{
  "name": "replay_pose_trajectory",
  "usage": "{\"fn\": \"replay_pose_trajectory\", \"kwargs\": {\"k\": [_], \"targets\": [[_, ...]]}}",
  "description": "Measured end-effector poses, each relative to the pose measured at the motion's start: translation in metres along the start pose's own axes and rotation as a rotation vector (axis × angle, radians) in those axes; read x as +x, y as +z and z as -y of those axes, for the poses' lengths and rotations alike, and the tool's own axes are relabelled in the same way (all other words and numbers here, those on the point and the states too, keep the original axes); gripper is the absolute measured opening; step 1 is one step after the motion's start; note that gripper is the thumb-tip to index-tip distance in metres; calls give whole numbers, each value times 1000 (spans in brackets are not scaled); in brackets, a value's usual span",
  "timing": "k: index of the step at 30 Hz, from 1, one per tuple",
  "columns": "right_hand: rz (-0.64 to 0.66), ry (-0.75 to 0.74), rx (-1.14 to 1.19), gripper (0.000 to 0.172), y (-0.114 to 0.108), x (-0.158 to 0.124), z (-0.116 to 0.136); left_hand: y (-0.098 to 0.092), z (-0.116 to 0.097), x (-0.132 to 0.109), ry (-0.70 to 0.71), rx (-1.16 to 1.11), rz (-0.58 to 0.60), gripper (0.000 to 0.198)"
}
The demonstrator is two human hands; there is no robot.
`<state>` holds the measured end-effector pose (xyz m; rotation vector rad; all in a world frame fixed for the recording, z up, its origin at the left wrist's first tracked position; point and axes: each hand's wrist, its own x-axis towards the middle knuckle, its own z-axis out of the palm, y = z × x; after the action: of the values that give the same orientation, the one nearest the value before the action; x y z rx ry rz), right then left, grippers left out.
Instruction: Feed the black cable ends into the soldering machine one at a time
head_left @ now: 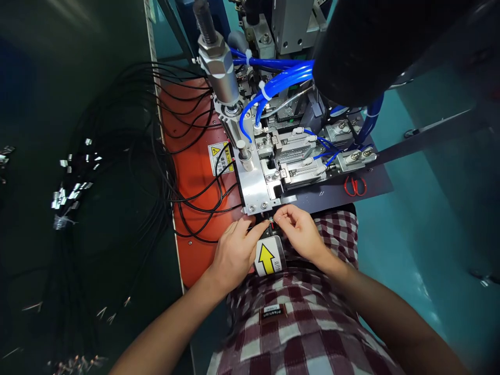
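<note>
At the front edge of the machine, my left hand is closed in a pinch, thumb pointing right. My right hand faces it, thumb and forefinger pressed together. Between the fingertips is a small cable end with a bit of red and pale wire, partly hidden by the fingers. A black cable runs from the left towards my left hand. Just beyond the fingers is the silver metal block of the machine. Below them sits a white label with a yellow arrow.
Black cables cross the orange plate from the dark table on the left. A bundle of metal-tipped cable ends lies there. Red-handled scissors rest at the right. Blue air tubes and a metal cylinder rise above the machine.
</note>
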<state>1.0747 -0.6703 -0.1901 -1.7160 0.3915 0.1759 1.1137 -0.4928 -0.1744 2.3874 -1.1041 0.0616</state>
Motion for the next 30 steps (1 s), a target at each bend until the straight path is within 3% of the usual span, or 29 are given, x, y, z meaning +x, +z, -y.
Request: {"fn": "replay_pose_trajectory", "kwargs": {"k": [4, 9, 12, 16, 21, 25, 30], "targets": [[83, 135, 104, 19, -4, 3, -2, 0, 1, 0, 4, -19, 3, 32], [-77, -62, -235, 16, -9, -3, 11, -2, 0, 2, 6, -85, -6, 29], [-122, -155, -301, 13, -2, -5, 16, -2, 0, 3, -3, -85, -3, 28], [-175, -158, -324, 12, 10, -2, 14, 0, 1, 2, -8, -81, 0, 29], [-218, -179, -215, 12, 14, -1, 3, 1, 2, 0, -18, -81, 7, 30], [-231, -66, 19, 16, 10, -1, -8, 1, 3, -1, -11, -105, 15, 29], [-162, -23, 105, 19, 5, -2, -7, 0, 2, 0, -21, -99, 13, 30]]}}
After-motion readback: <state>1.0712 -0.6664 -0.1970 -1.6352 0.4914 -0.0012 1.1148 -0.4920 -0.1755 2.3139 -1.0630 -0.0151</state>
